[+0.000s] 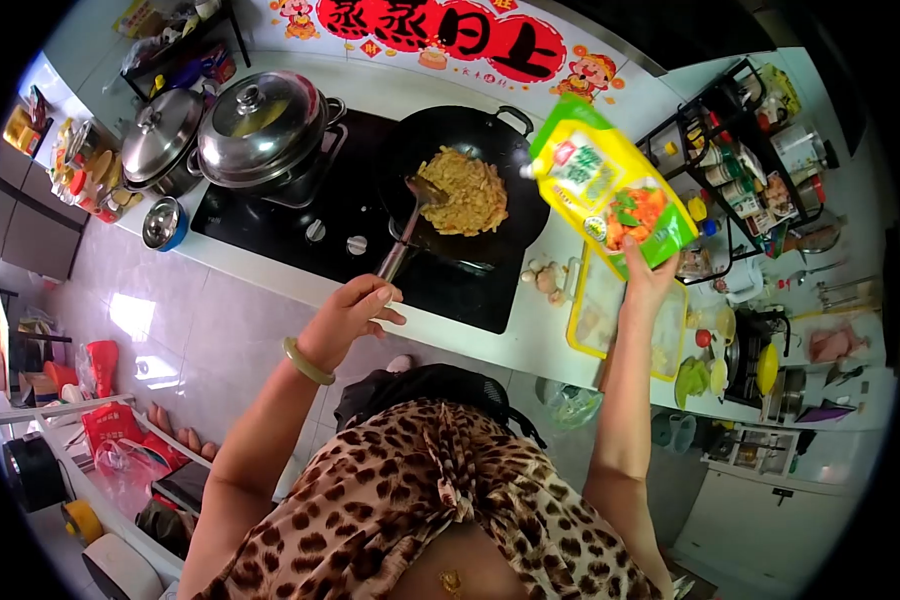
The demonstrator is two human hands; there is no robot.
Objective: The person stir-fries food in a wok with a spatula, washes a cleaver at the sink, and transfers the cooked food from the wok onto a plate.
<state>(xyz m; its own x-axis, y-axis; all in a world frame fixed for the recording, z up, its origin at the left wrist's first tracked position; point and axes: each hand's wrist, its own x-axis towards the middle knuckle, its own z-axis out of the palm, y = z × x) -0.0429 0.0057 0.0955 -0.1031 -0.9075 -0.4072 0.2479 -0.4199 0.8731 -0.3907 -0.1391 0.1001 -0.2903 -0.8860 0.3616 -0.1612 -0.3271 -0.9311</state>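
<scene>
My right hand (650,275) grips the lower end of a yellow and green seasoning pouch (595,190). The pouch is tilted, its white spout pointing left towards the wok's rim. My left hand (352,318), with a pale bangle on the wrist, is just below the end of the spatula handle. Its fingers are loosely apart and appear to hold nothing. A metal spatula (400,245) rests in the black wok (410,140), its blade on a heap of yellowish cooked food (467,195). The wok stands on the right side of the black cooktop (270,225).
Left of the wok stands a lidded steel pot (260,130), with another pot (160,140) beyond it. A small steel bowl (164,223) sits by the counter's edge. Right of the cooktop are ginger (545,280) and a yellow-rimmed cutting board (585,335). A black rack (720,160) holds bottles.
</scene>
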